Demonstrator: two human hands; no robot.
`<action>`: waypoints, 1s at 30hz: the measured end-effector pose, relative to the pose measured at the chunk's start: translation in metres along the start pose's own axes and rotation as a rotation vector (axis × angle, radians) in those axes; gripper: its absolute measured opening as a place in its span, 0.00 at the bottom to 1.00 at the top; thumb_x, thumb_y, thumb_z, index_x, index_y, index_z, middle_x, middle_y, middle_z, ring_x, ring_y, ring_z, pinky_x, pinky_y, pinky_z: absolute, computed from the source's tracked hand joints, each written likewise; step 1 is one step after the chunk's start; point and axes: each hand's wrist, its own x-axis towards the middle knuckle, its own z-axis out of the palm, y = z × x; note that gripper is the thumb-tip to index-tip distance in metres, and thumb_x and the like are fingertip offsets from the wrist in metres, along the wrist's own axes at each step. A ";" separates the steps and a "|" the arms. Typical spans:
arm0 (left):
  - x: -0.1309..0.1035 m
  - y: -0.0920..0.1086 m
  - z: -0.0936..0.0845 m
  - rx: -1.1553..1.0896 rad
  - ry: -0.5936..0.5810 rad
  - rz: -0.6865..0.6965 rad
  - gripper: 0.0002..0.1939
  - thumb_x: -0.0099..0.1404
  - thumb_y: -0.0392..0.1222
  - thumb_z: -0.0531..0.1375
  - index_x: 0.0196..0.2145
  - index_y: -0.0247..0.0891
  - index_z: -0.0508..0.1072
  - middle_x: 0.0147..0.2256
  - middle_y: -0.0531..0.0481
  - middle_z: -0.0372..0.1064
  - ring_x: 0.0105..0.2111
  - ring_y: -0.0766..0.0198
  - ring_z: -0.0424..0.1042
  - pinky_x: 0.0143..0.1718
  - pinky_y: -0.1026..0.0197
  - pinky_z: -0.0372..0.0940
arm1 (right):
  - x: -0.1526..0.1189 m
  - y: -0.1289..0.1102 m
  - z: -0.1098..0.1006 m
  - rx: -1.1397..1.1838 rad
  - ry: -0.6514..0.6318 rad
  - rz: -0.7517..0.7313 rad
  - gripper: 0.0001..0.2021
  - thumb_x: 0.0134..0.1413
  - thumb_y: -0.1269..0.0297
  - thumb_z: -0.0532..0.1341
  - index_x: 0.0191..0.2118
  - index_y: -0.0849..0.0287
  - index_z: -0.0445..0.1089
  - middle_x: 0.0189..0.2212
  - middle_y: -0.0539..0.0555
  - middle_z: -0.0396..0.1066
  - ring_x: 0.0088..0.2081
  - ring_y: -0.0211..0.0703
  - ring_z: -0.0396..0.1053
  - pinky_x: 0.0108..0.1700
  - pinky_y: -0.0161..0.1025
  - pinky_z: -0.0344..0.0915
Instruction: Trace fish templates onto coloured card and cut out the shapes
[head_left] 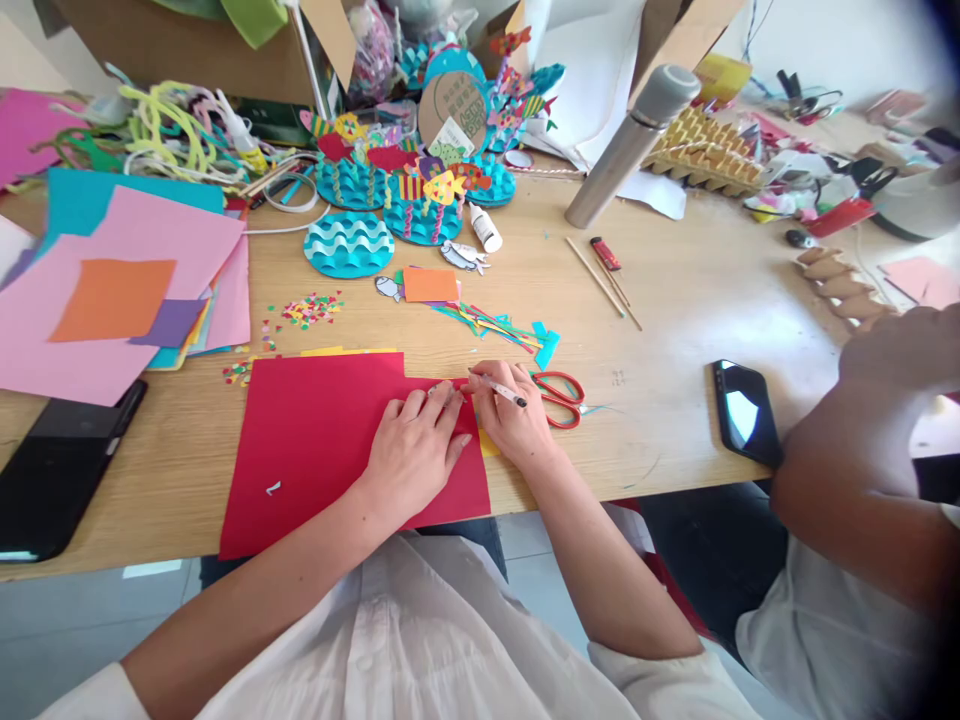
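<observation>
A large sheet of red paper [307,440] lies at the table's front edge, with its upper right corner cut out in a step. My left hand [411,450] rests flat on it, fingers stretched toward the upper right edge. A small pale piece shows under those fingertips, mostly hidden. Pinched in my right hand [516,425] is a white pen [504,390] with a dark end, its tip at the paper's edge beside my left fingers. Red-handled scissors [564,400] lie just right of my right hand, blades hidden. Some yellow paper [489,443] peeks out under the red sheet.
Paper strips [495,325], an orange paper piece [431,285] and blue fish crafts [349,245] lie beyond my hands. Coloured sheets [161,230] and a black phone [64,470] are left. A flask [630,150] stands behind; another phone [745,412] lies near a person's arm [862,480].
</observation>
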 end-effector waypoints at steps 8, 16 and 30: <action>-0.005 0.005 -0.003 -0.031 -0.004 -0.008 0.24 0.73 0.48 0.48 0.60 0.33 0.64 0.58 0.42 0.66 0.49 0.51 0.64 0.44 0.50 0.60 | 0.000 -0.003 -0.001 -0.015 -0.035 -0.010 0.05 0.65 0.69 0.51 0.39 0.56 0.63 0.31 0.55 0.75 0.34 0.47 0.70 0.39 0.43 0.61; -0.011 0.003 -0.004 -0.091 0.019 -0.031 0.23 0.71 0.48 0.50 0.57 0.29 0.67 0.57 0.39 0.67 0.42 0.51 0.65 0.39 0.51 0.63 | 0.004 -0.003 -0.003 0.128 -0.027 0.108 0.06 0.65 0.64 0.53 0.38 0.56 0.65 0.33 0.54 0.75 0.37 0.46 0.71 0.42 0.44 0.64; -0.012 0.001 -0.004 -0.113 -0.004 0.002 0.15 0.71 0.45 0.51 0.44 0.34 0.72 0.51 0.40 0.71 0.39 0.52 0.68 0.37 0.50 0.62 | 0.031 -0.026 0.016 0.495 -0.159 0.431 0.10 0.59 0.57 0.56 0.29 0.56 0.63 0.19 0.47 0.68 0.21 0.37 0.67 0.24 0.33 0.60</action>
